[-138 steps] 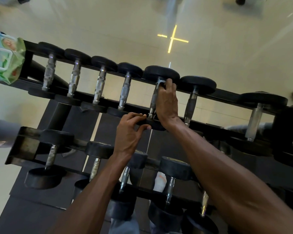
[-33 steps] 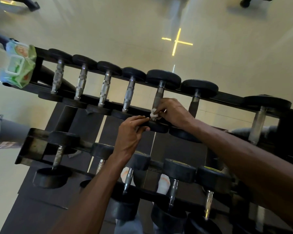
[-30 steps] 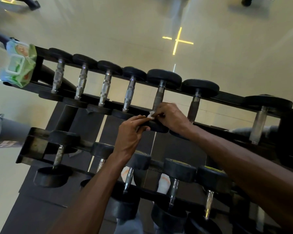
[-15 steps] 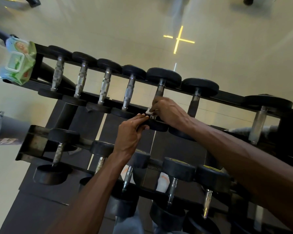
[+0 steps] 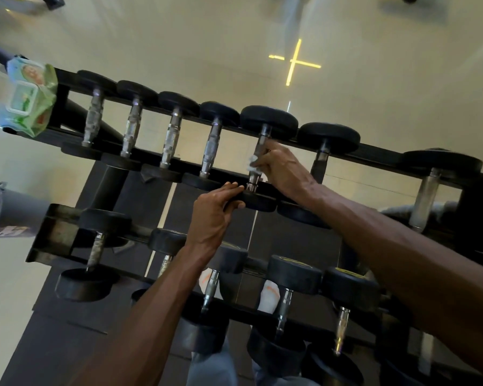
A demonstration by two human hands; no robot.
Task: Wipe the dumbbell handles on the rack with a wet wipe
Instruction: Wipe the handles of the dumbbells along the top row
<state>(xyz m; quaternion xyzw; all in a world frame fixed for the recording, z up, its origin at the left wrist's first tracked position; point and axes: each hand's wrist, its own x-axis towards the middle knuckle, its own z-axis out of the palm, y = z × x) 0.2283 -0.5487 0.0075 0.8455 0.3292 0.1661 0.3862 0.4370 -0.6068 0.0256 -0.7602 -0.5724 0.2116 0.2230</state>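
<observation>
Head view: the right hand [image 5: 280, 169] wraps a wet wipe [image 5: 253, 162] round the fifth dumbbell's handle [image 5: 258, 156] on the top rack [image 5: 379, 153]. At seven o'clock, the left hand [image 5: 211, 215] grips the near weight head [image 5: 258, 200]. Best to rub the handle's full length, twisting round it.

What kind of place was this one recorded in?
Most likely a gym: a two-tier black rack of dumbbells, a shiny tiled floor, and a pack of wet wipes on the rack's end.
</observation>
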